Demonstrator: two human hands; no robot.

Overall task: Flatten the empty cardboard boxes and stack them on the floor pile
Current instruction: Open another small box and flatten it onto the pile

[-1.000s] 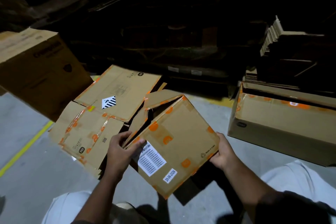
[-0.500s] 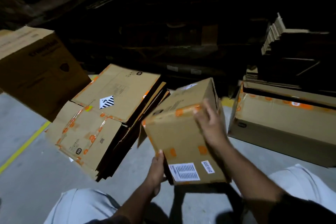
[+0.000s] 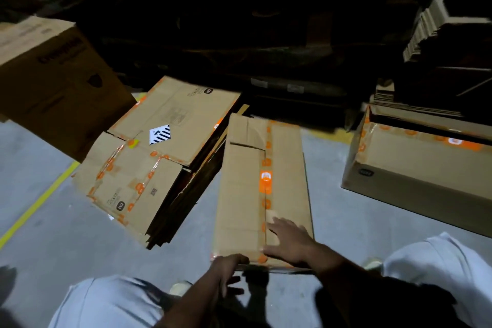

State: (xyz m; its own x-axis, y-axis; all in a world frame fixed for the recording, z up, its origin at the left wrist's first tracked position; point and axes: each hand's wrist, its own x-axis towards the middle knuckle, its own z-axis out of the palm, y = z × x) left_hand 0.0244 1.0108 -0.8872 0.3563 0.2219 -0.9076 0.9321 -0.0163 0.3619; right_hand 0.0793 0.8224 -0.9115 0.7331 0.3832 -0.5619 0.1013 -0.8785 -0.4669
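Nearby, floor pile (image 3: 149, 168): flattened cardboard sheets stacked at a skew on the grey floor (image 3: 66, 234), dark edges showing along the near right side; a striped diamond label on the top sheet.
Left background: big brown box (image 3: 56, 80), printed side in shadow, just beyond the pile's far left corner.
Right: low open box (image 3: 415, 170) with orange tape, well apart from the hands; corrugated sheets (image 3: 426, 32) stacked behind it in the dark.
Floor mark: yellow line (image 3: 34, 208) running past the pile's left side.
Obstruction: the pile's right edge lies just beside the box being worked; whether they touch, cannot tell.
Task box: long cardboard box (image 3: 263, 192) lying on the floor in front of the person's knees, orange tape down its top seam, a flap showing at the far end.
Right hand (image 3: 290, 242): fingers spread and straight, palm down, pressing the top near the close end, across the tape.
Left hand (image 3: 229, 271): at the near bottom edge of the box, fingers curled loosely; motion blur, so the grip cannot be told.
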